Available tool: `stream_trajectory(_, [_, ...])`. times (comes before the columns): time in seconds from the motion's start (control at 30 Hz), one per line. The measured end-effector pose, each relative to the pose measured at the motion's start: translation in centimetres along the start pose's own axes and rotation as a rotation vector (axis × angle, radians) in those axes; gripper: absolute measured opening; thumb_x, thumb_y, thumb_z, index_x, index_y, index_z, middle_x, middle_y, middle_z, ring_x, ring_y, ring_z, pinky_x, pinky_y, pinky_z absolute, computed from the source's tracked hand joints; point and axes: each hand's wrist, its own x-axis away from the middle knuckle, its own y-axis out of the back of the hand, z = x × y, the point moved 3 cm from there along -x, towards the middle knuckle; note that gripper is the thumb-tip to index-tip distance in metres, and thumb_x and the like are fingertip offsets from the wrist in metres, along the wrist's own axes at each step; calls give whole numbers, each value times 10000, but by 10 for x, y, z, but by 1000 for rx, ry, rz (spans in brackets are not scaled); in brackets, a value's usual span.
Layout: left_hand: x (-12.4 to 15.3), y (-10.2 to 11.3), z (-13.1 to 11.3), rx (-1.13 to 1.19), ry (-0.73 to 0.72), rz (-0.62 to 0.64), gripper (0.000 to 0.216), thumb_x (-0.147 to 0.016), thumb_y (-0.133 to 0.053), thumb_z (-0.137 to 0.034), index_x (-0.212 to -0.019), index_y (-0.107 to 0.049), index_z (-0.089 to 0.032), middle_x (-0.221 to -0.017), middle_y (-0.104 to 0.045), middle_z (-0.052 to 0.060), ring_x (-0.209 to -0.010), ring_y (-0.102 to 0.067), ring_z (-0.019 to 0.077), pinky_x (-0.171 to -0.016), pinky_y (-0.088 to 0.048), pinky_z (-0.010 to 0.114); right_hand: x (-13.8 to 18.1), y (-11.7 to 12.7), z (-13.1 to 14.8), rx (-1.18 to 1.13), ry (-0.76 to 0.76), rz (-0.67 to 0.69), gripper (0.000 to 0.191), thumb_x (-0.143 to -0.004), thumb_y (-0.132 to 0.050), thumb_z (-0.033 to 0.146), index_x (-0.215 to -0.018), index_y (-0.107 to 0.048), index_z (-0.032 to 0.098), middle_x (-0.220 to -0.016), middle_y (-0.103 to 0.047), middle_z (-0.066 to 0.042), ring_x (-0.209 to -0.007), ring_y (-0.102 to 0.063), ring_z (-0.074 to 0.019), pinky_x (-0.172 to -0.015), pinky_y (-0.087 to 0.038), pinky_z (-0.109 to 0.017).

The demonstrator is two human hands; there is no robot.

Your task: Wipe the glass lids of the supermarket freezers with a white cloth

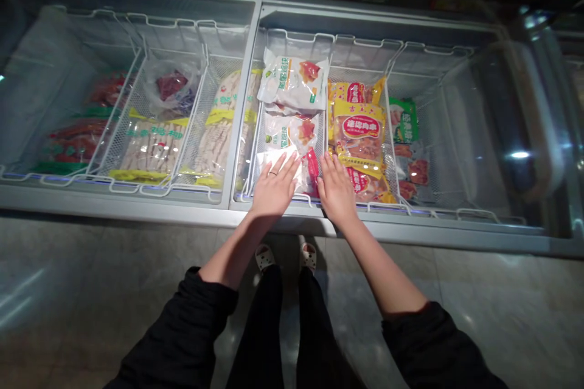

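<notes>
My left hand (276,184) is stretched flat with its fingers out, over the front of a white wire basket in a chest freezer. Below its fingers lie white printed food bags (292,130) and a red packet (312,170). Beside it, my right hand (336,189) is spread flat too, close to yellow bags of meat (358,127) with red labels. Neither hand holds anything. Whether the palms rest on a glass lid or on the packs I cannot tell.
The freezer's grey front rim (173,203) runs across the view. Left of the frame bar (244,97) are yellow-edged packs (152,146) and red meat packs (75,140). Green packs (404,121) sit to the right. My feet stand on the tiled floor (114,292).
</notes>
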Motion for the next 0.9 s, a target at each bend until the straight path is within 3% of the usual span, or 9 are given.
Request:
stream_trajectory(0.1, [7,5,5,-9,141,12,578,-1043,-377,-279,-1618,-317,-249,-1662,-282,-5,-1555,-259,205,-1259,-277,462,0,2,-5,-23,-34,-24,592,-1037,-263,257,-1622,-278,170,-1666,-324,-95,-1569,-208,-238,-1266,-255,-517])
stream_trajectory(0.2, [29,5,-5,-4,211,48,582,-1033,-378,-249,-1613,-330,-230,-1650,-311,6,-1550,-276,223,-1242,-315,482,-9,8,-16,-17,-5,-3,585,-1039,-273,269,-1612,-307,154,-1661,-333,-103,-1562,-233,-251,-1266,-259,-515])
stream_trajectory(0.33, [50,0,-37,8,113,59,542,-1043,-351,-225,-1583,-394,-205,-1627,-370,18,-1544,-290,220,-1242,-317,474,-33,18,-37,31,85,-10,592,-1026,-301,251,-1603,-323,122,-1670,-310,-95,-1569,-209,-252,-1280,-224,-504])
stream_trajectory(0.5, [19,-10,-60,-1,-56,54,534,-1049,-374,-265,-1581,-402,-221,-1633,-361,5,-1546,-283,194,-1260,-286,440,-47,16,-55,49,77,-30,611,-1009,-322,244,-1612,-303,147,-1663,-331,-83,-1562,-236,-249,-1277,-215,-529])
stream_trajectory(0.67, [-22,-10,-37,-33,79,14,554,-1067,-327,-304,-1617,-321,-240,-1660,-284,-13,-1560,-239,188,-1277,-243,448,-44,14,-55,57,79,-25,604,-1019,-291,258,-1612,-301,143,-1663,-324,-91,-1557,-248,-258,-1271,-233,-546])
stream_trajectory(0.77, [-10,-7,-38,-38,156,29,567,-1057,-330,-276,-1621,-309,-226,-1665,-272,-9,-1561,-237,204,-1275,-248,463,-43,16,-54,53,93,-23,606,-1025,-278,252,-1623,-278,150,-1658,-336,-97,-1552,-263,-269,-1271,-251,-550])
stream_trajectory(0.9, [15,-10,-68,-29,55,111,582,-1014,-366,-199,-1595,-372,-207,-1650,-325,-3,-1553,-266,220,-1270,-277,448,-43,15,-56,41,98,-30,618,-1025,-286,240,-1637,-236,168,-1651,-352,-95,-1544,-282,-286,-1266,-265,-575])
